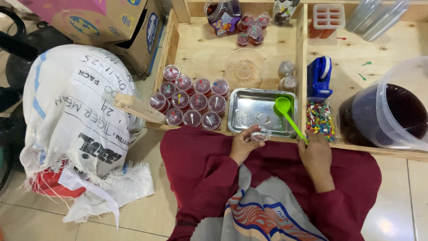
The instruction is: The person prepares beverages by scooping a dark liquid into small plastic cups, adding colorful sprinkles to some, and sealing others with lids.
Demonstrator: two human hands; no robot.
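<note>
My left hand (243,143) holds a small clear plastic cup (261,134) at the front edge of a steel tray (240,103). My right hand (317,156) grips the handle of a green ladle (285,111), whose scoop rests over the tray's right side. Two more clear cups (253,118) lie inside the tray. Both arms are in dark red sleeves.
Several sealed red jelly cups (189,99) stand left of the tray on the wooden table (196,49). A big tub of dark liquid (388,111), a pack of coloured spoons (320,121), a blue sealer (319,76), a clear bowl (244,68) and a white sack (76,116) surround them.
</note>
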